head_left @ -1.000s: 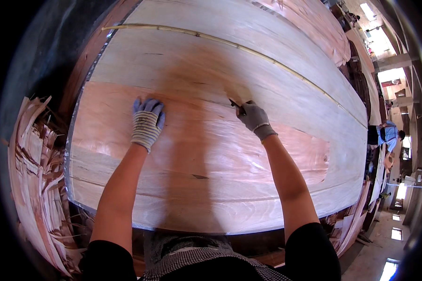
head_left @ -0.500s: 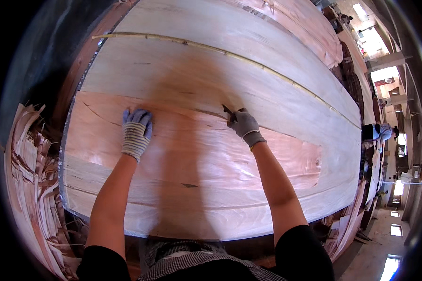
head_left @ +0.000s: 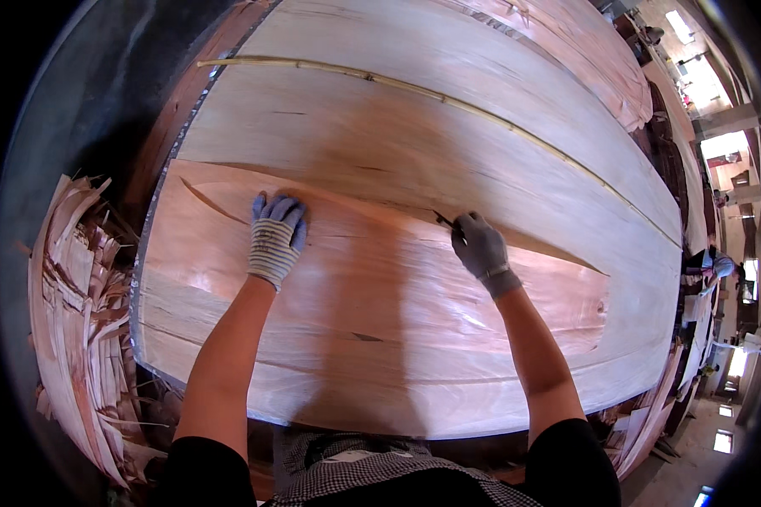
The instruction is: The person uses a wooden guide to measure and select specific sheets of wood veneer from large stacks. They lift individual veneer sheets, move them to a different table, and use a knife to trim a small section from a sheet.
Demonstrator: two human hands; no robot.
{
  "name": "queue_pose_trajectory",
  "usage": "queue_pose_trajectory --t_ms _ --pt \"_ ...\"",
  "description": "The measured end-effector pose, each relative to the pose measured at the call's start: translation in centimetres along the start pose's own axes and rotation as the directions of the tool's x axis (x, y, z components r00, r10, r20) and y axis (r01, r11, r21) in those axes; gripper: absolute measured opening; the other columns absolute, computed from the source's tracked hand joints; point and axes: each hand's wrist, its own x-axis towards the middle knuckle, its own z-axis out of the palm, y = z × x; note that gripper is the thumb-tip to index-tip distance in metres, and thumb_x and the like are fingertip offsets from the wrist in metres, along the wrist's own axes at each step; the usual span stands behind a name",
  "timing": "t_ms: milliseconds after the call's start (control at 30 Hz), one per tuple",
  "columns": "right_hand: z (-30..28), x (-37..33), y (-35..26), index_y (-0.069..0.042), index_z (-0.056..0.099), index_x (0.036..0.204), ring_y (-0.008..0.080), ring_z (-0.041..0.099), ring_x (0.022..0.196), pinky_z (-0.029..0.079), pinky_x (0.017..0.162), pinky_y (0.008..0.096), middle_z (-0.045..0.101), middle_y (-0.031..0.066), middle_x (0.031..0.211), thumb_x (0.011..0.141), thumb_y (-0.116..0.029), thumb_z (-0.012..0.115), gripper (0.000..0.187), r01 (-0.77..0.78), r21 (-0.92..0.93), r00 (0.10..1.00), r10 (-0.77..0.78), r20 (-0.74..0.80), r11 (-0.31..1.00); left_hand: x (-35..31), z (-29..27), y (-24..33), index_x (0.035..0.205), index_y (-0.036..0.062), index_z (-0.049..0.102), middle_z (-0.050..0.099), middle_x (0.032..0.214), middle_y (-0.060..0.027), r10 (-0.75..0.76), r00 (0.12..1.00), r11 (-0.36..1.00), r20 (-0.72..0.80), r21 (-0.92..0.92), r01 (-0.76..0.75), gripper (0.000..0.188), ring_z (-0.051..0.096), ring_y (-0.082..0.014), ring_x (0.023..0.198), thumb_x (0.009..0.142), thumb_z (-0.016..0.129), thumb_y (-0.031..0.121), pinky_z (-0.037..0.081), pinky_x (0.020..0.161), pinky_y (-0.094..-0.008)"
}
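Observation:
A long pinkish wood veneer sheet (head_left: 220, 275) lies over paler veneer (head_left: 254, 127) on the wide work surface in front of me. My left hand (head_left: 277, 235), in a blue-and-white striped glove, rests with fingers stretched on the pink sheet near its far edge. My right hand (head_left: 484, 248), in a grey glove, is closed around a small dark knife (head_left: 442, 219). The tip of the knife points left and away, close to the sheet's far edge. That edge casts a thin shadow and looks slightly raised to the right of the knife.
A thin bamboo stick (head_left: 444, 98) lies across the pale veneer beyond my hands. Torn veneer strips (head_left: 80, 338) are heaped at the left. More pink veneer (head_left: 592, 59) lies at the far side. Another person (head_left: 717, 264) stands in the distance at the right.
The whole view has shifted, so the scene sits further right. My right hand with the knife has drawn slightly nearer. The pink sheet's far edge shows more shadow beneath it.

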Motion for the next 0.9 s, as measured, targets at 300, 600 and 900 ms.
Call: queue_pose_trajectory --t_ms 300,600,900 --pt "-8.4 -1.6 -4.8 -0.005 0.063 0.085 0.0094 0.051 0.047 0.041 0.044 0.0268 0.056 0.0030 0.060 0.083 -0.027 0.060 0.022 -0.415 0.344 0.605 -0.028 0.796 0.842 -0.2 0.3 -0.2 0.096 0.0083 0.058 0.055 0.103 -0.0091 0.025 0.998 1.000 -0.050 -0.007 -0.025 0.022 0.049 -0.0273 0.105 0.077 0.058 0.017 0.028 0.100 -0.0504" --pt "7.5 5.0 -10.8 -0.003 0.062 0.088 0.0332 0.061 0.069 0.046 0.065 0.0422 0.062 0.0188 0.073 0.081 -0.028 0.052 0.027 -0.057 0.128 0.978 0.030 0.207 0.990 -0.1 -1.5 0.4 0.118 0.0098 0.050 0.051 0.114 -0.0100 -0.087 0.994 0.995 0.059 0.045 0.085 0.045 0.045 -0.0266 0.112 0.075 0.058 0.021 0.022 0.103 -0.0516" --pt "6.1 6.0 -12.5 -0.004 0.065 0.076 0.0283 0.062 0.059 0.048 0.058 0.0385 0.062 0.0165 0.066 0.079 -0.030 0.053 0.029 -0.273 0.029 0.900 0.244 0.360 0.962 -11.5 -8.4 7.1 0.123 0.0115 0.043 0.042 0.129 -0.0141 0.139 0.989 0.975 -0.052 -0.165 -0.146 0.055 0.037 -0.0346 0.121 0.072 0.061 0.017 0.020 0.100 -0.0599"
